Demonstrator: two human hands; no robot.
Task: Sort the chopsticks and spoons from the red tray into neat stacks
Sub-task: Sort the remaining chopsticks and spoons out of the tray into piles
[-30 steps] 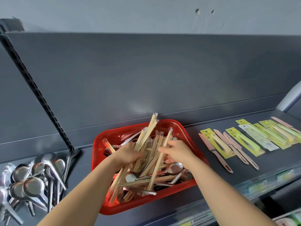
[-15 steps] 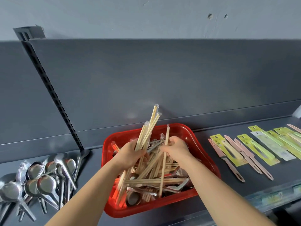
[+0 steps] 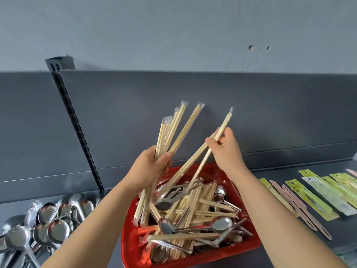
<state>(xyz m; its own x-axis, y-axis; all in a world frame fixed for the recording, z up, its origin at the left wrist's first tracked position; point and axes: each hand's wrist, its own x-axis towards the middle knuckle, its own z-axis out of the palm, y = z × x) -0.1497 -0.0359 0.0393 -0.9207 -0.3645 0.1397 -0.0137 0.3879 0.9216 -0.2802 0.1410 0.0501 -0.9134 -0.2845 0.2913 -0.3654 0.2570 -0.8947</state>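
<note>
Chopsticks [image 3: 161, 136], left hand [image 3: 148, 167] gripping, right hand [image 3: 226, 151] apparently pinching

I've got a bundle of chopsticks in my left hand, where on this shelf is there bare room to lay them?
The bare shelf strip between the spoon pile and the red tray, under your left forearm, is the main gap. A narrower strip lies between the yellow packets and the shelf's front edge. The tray itself is crowded.
</note>
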